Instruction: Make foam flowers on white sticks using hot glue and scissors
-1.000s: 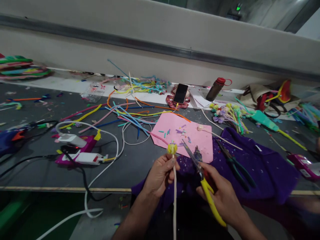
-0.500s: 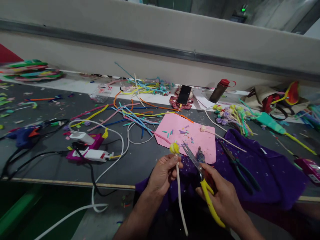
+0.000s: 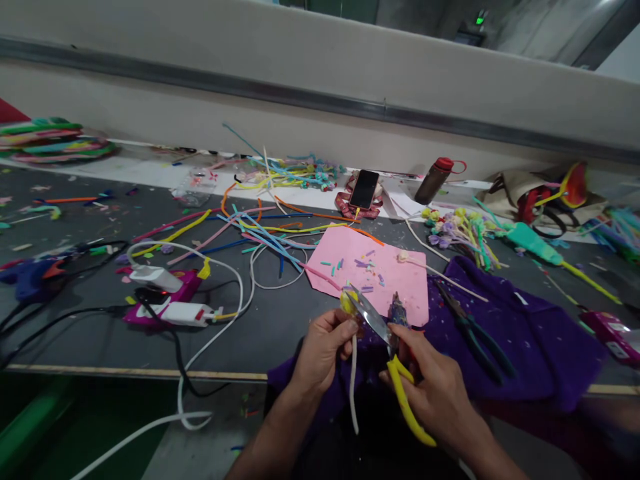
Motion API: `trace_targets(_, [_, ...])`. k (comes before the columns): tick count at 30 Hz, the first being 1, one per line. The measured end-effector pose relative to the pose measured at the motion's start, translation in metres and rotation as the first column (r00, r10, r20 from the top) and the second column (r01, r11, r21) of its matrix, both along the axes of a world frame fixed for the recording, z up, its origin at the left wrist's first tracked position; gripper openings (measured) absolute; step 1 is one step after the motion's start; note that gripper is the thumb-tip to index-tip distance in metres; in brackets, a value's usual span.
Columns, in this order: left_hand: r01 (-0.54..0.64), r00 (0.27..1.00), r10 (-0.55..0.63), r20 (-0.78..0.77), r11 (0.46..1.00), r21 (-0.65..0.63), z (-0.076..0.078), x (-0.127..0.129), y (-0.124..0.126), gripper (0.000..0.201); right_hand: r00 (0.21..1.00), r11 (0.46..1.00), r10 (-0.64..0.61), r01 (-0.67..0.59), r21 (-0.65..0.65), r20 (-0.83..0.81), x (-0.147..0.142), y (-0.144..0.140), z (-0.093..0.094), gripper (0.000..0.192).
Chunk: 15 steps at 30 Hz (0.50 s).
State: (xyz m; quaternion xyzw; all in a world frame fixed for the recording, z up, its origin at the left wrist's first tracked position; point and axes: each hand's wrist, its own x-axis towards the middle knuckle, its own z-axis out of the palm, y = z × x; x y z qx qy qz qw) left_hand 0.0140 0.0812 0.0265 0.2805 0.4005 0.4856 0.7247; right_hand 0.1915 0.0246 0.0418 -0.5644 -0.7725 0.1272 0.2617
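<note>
Between the thumb and fingers of my left hand (image 3: 323, 350) is a small yellow flower (image 3: 346, 303) with a long cream stem (image 3: 354, 387) hanging below the grip. My right hand (image 3: 433, 377) is closed on yellow-handled scissors (image 3: 374, 319). Their blades point up and left and lie against the flower, partly covering it; whether they touch it I cannot tell. A hot glue gun (image 3: 397, 310) shows its nozzle just behind the scissors, its body mostly hidden by my right hand. Beneath the work lies a pink sheet (image 3: 345, 250) with small coloured clippings and a cream-stemmed piece (image 3: 440, 275).
A purple cloth (image 3: 540, 333) with dark-handled pliers (image 3: 477, 337) lies to the right. Loose pipe cleaners (image 3: 270, 237) spread left of the sheet. A magenta power strip (image 3: 187, 290) with cables sits at the left. Behind are a phone (image 3: 365, 189), a bottle (image 3: 433, 183) and finished flowers (image 3: 463, 230).
The scissors have moved left and up, so the blades now overlap the yellow flower; before, they were apart from it. The view has shifted slightly.
</note>
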Motion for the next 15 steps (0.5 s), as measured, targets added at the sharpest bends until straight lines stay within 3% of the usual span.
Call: trace_targets(15, [0.023, 1.000, -0.023, -0.013, 1.000, -0.004, 0.000, 0.000, 0.000, 0.024, 0.998, 0.998, 0.056, -0.055, 0.017, -0.026, 0.005, -0.001, -0.012, 0.053])
